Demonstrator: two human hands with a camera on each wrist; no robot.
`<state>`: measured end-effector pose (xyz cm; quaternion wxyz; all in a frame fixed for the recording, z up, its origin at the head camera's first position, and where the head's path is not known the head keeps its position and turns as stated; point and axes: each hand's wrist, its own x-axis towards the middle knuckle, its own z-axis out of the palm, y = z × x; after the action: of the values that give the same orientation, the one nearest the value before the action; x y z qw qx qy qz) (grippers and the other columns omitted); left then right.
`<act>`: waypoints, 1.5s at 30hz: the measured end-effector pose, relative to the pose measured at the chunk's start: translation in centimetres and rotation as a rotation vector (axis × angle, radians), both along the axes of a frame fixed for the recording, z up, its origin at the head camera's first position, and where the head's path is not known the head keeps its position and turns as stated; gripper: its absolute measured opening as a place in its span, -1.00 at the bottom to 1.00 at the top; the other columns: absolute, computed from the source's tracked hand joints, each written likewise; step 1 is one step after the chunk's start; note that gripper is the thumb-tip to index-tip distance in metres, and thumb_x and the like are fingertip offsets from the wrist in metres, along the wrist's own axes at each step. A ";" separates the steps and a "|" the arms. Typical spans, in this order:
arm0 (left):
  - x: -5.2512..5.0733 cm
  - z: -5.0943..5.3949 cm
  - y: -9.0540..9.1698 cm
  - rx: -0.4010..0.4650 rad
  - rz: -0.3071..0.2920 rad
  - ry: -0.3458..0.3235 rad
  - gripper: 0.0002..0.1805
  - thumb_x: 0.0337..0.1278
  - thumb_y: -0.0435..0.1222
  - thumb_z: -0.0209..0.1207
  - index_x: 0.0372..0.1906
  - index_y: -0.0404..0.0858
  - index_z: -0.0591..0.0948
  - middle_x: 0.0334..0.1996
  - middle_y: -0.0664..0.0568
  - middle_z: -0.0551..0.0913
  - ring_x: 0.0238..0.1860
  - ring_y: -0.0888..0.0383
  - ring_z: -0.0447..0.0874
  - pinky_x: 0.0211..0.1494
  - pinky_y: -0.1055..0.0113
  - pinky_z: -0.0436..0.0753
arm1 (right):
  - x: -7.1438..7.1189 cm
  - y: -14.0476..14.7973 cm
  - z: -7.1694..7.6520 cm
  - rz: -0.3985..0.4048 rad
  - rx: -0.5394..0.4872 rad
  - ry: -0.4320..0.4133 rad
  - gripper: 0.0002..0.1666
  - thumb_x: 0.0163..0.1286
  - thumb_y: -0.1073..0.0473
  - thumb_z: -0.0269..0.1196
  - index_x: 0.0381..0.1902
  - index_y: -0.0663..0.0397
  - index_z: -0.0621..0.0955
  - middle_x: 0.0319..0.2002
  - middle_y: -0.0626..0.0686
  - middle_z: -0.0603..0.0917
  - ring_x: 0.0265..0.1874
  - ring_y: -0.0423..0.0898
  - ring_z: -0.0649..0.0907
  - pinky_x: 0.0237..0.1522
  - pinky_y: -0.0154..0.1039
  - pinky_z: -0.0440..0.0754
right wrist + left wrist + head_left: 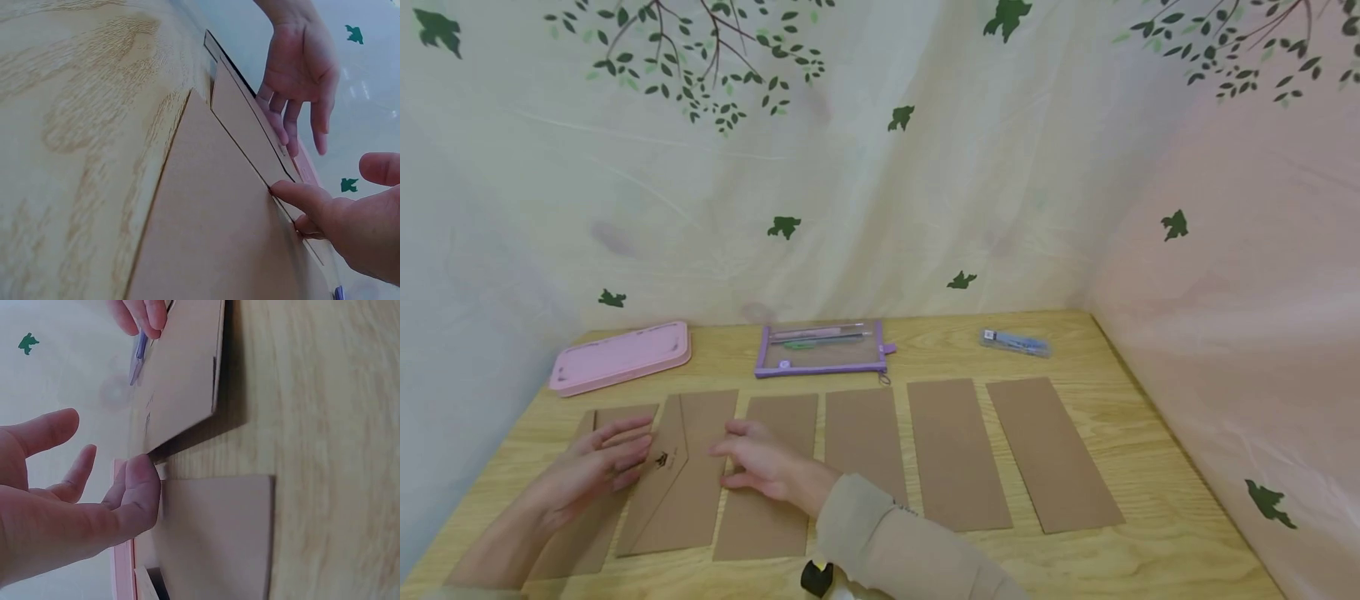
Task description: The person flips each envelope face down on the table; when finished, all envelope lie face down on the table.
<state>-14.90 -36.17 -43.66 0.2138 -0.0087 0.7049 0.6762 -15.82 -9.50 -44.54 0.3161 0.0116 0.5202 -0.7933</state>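
Several brown paper envelopes lie in a row on the wooden table. The second from the left, an envelope (681, 508) with a pointed flap and small dark print, is tilted partly off the table, with a shadow beneath it in the left wrist view. My right hand (767, 462) pinches this envelope's right edge between thumb and fingers (303, 197). On its other side my left hand (591, 471) hovers above the leftmost envelope (583, 533), fingers loosely extended and holding nothing. Another envelope (767, 529) lies under my right hand, flap side hidden.
Behind the row are a pink pencil case (621, 358), a clear purple-edged zip pouch (820, 358) with pens, and a small clear case (1015, 342) with blue contents. More envelopes (958, 458) lie to the right. Patterned cloth (865, 183) hangs around the table.
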 end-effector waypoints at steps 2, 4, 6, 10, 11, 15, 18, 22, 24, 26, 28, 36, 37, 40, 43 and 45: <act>-0.1 0.2 0.0 0.000 -0.005 0.003 -0.66 0.55 -0.38 0.01 0.16 0.13 0.51 0.05 0.35 0.58 0.04 0.38 0.59 0.06 0.37 0.66 | -0.1 0.0 -0.1 -0.004 -0.004 -0.004 -0.19 0.32 0.45 0.20 0.49 0.41 0.21 0.54 0.31 0.13 0.50 0.31 0.12 0.28 0.38 0.38; -0.2 0.4 0.0 -0.016 -0.009 0.008 -0.66 0.57 -0.36 -0.01 0.15 0.17 0.52 0.05 0.35 0.57 0.04 0.38 0.59 0.05 0.36 0.66 | -0.1 0.0 -0.1 -0.005 -0.008 -0.008 -0.20 0.32 0.45 0.19 0.49 0.40 0.22 0.54 0.29 0.13 0.50 0.28 0.14 0.27 0.38 0.38; -0.3 0.7 0.0 -0.038 -0.003 0.008 -0.66 0.58 -0.34 -0.02 0.16 0.18 0.52 0.07 0.33 0.56 0.04 0.38 0.58 0.05 0.34 0.67 | -0.1 0.1 -0.1 -0.002 -0.012 -0.004 -0.19 0.32 0.45 0.19 0.50 0.40 0.21 0.54 0.30 0.13 0.47 0.21 0.20 0.27 0.39 0.38; -0.4 1.3 0.3 -0.083 0.020 -0.007 -0.67 0.59 -0.27 0.00 0.28 0.09 0.38 0.18 0.15 0.40 0.02 0.40 0.56 0.05 0.32 0.66 | -0.1 0.3 0.0 0.010 -0.003 0.017 -0.17 0.34 0.43 0.17 0.53 0.38 0.17 -0.02 0.15 0.60 -0.25 -0.16 0.53 0.26 0.39 0.39; -0.5 1.5 0.3 -0.082 0.030 -0.018 -0.66 0.59 -0.25 0.00 0.30 0.08 0.34 0.18 0.12 0.39 0.02 0.40 0.56 0.05 0.31 0.67 | -0.1 0.4 0.0 0.014 0.000 0.025 -0.17 0.35 0.42 0.16 0.53 0.37 0.16 -0.28 0.05 0.59 -0.44 -0.21 0.43 0.26 0.40 0.39; -0.9 1.9 0.4 -0.020 0.042 -0.045 -0.65 0.60 -0.25 -0.02 0.30 0.09 0.25 0.08 0.20 0.53 0.01 0.36 0.60 0.03 0.27 0.69 | 0.0 0.6 0.3 0.016 0.005 0.035 -0.17 0.36 0.40 0.17 0.54 0.34 0.15 -0.56 -0.12 0.29 -0.65 -0.24 0.19 0.26 0.42 0.38; -1.1 2.0 0.2 0.047 0.016 -0.042 -0.69 0.62 -0.26 -0.06 0.26 0.13 0.28 0.02 0.29 0.62 0.01 0.32 0.62 -0.01 0.24 0.70 | 0.0 0.6 0.4 0.004 0.002 0.031 -0.16 0.34 0.39 0.20 0.54 0.32 0.18 -0.10 0.07 0.56 -0.49 -0.22 0.34 0.25 0.44 0.36; -1.1 2.0 0.0 0.117 -0.065 -0.012 -0.69 0.66 -0.28 -0.16 0.24 0.17 0.34 0.06 0.33 0.64 0.04 0.27 0.65 -0.04 0.23 0.70 | 0.1 0.4 0.5 -0.009 0.001 0.027 -0.16 0.34 0.38 0.24 0.53 0.30 0.21 0.42 0.31 0.31 0.01 -0.02 0.51 0.24 0.48 0.34; -1.1 2.1 0.0 0.164 -0.114 -0.001 -0.66 0.67 -0.30 -0.22 0.25 0.17 0.39 0.10 0.31 0.63 0.07 0.23 0.65 -0.01 0.21 0.71 | 0.2 0.3 0.4 -0.013 -0.001 0.025 -0.17 0.35 0.36 0.25 0.52 0.29 0.22 0.45 0.34 0.28 0.28 0.19 0.42 0.23 0.49 0.33; -1.1 2.1 0.2 0.223 -0.159 0.000 -0.61 0.68 -0.31 -0.26 0.27 0.14 0.45 0.12 0.26 0.62 0.09 0.18 0.65 0.04 0.18 0.71 | 0.2 0.2 0.4 -0.017 0.003 0.027 -0.18 0.38 0.33 0.26 0.52 0.28 0.23 0.46 0.35 0.28 0.41 0.35 0.28 0.22 0.50 0.34; -1.1 2.2 0.3 0.272 -0.188 -0.004 -0.58 0.69 -0.31 -0.28 0.30 0.09 0.50 0.10 0.20 0.61 0.10 0.14 0.66 0.06 0.15 0.71 | 0.1 0.0 0.4 -0.019 0.008 0.030 -0.19 0.39 0.30 0.28 0.52 0.26 0.23 0.46 0.34 0.28 0.45 0.40 0.18 0.22 0.48 0.36; -1.0 2.6 1.0 0.321 -0.208 -0.005 -0.54 0.69 -0.32 -0.29 0.28 0.00 0.60 -0.04 0.20 0.58 -0.10 0.24 0.63 -0.09 0.27 0.72 | 0.3 -0.3 0.6 -0.007 0.014 0.053 -0.16 0.42 0.22 0.30 0.52 0.30 0.20 0.48 0.32 0.25 0.46 0.30 0.23 0.22 0.42 0.41; -1.0 2.6 1.0 0.328 -0.208 -0.006 -0.54 0.69 -0.33 -0.29 0.27 0.00 0.60 -0.04 0.20 0.59 -0.10 0.24 0.63 -0.09 0.27 0.72 | 0.4 -0.3 0.6 -0.006 0.014 0.056 -0.16 0.42 0.22 0.30 0.52 0.31 0.19 0.48 0.33 0.24 0.46 0.30 0.23 0.22 0.42 0.42; -0.9 2.6 1.2 0.343 -0.207 -0.008 -0.54 0.68 -0.33 -0.29 0.25 -0.01 0.60 -0.03 0.20 0.61 -0.10 0.24 0.63 -0.08 0.27 0.72 | 0.4 -0.4 0.7 -0.004 0.010 0.064 -0.17 0.43 0.22 0.29 0.52 0.32 0.19 0.49 0.34 0.22 0.46 0.30 0.22 0.22 0.42 0.42; -0.8 2.7 1.4 0.330 -0.192 -0.013 -0.57 0.68 -0.32 -0.28 0.22 -0.01 0.60 -0.03 0.20 0.60 -0.10 0.23 0.62 -0.07 0.25 0.72 | 0.6 -0.5 0.9 -0.008 0.010 0.068 -0.19 0.43 0.23 0.29 0.51 0.31 0.22 0.49 0.34 0.22 0.46 0.31 0.23 0.21 0.41 0.45; -0.7 2.8 1.6 0.306 -0.179 -0.018 -0.58 0.68 -0.31 -0.26 0.21 0.01 0.61 -0.04 0.20 0.59 -0.11 0.22 0.62 -0.09 0.25 0.72 | 0.6 -0.7 1.0 -0.009 0.007 0.069 -0.20 0.43 0.24 0.29 0.50 0.31 0.23 0.48 0.34 0.23 0.45 0.33 0.24 0.19 0.39 0.47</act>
<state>-15.62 -34.55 -40.88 0.2783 0.0805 0.5899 0.7538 -15.18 -10.17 -43.54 0.2943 -0.0121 0.5335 -0.7928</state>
